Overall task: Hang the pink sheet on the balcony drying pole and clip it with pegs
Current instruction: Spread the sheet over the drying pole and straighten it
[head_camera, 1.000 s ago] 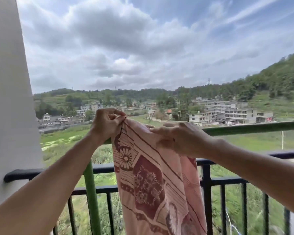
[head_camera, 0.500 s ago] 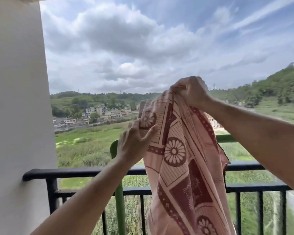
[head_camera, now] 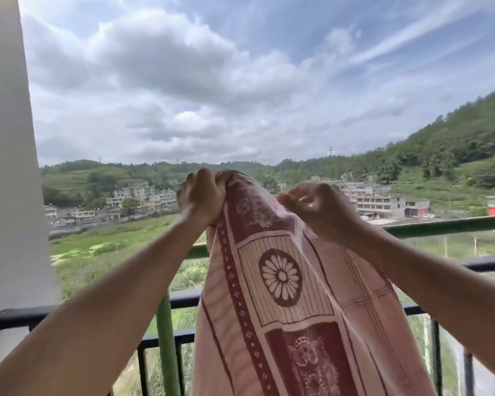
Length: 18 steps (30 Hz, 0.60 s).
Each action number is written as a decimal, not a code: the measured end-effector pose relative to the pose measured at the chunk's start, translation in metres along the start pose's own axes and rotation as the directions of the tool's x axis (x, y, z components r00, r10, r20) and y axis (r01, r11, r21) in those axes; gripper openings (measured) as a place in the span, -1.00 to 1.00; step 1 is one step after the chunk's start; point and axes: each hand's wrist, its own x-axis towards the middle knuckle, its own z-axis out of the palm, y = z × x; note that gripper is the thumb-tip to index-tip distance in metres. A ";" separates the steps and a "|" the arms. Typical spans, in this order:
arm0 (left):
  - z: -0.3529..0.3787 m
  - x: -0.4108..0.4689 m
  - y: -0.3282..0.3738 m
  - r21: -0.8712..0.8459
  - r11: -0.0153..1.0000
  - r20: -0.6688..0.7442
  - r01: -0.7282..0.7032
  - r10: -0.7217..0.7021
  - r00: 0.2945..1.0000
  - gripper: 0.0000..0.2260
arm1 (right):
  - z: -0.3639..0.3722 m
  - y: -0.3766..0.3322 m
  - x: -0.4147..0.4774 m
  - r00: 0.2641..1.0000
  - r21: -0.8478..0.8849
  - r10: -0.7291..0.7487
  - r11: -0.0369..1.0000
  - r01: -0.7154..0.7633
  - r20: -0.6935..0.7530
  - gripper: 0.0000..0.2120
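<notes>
up high, my left hand (head_camera: pixel 202 195) gripped the top of the pink sheet (head_camera: pixel 283 295). my fingers were curled tight round a bunch of the cloth. my right hand (head_camera: pixel 320 210) was just beside it, to the right, near the top edge of the sheet. its fingers were curled in, but i could not tell if they pinched the cloth or only touched it.

the sheet was held up above the green pole (head_camera: pixel 446 225). it hung down long from my left hand, out past the bottom of the view. it was pink with dark red bands, little dots and a big round flower shape. it hid the middle part of the pole, so i could not tell if any of it lay over the pole. the pole ran sideways and showed on both sides of the sheet.

a green post (head_camera: pixel 165 338) stood upright just left of the sheet. a black railing (head_camera: pixel 12 314) ran lower down, and the sheet covered part of that too. a white wall (head_camera: pixel 9 167) stood on my left. far off were houses (head_camera: pixel 380 201), green fields (head_camera: pixel 103 247), hills (head_camera: pixel 455 144) with trees and a cloudy sky (head_camera: pixel 183 81).
</notes>
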 end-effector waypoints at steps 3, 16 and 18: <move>0.021 -0.006 -0.012 -0.001 0.999 0.137 0.053 -0.053 0.989 -0.70 | 0.004 -0.018 -0.051 0.978 -0.142 -0.105 0.981 0.132 0.181 -0.56; 0.004 -0.030 -0.028 -0.291 0.915 0.520 0.278 -0.092 0.849 -0.36 | -0.023 0.056 0.112 0.938 -0.181 0.135 0.963 -0.200 -0.319 -0.86; 0.004 -0.033 -0.025 -0.280 0.929 0.493 0.242 -0.077 0.866 -0.43 | -0.027 0.068 0.127 0.914 -0.198 0.236 0.929 -0.312 -0.330 -0.84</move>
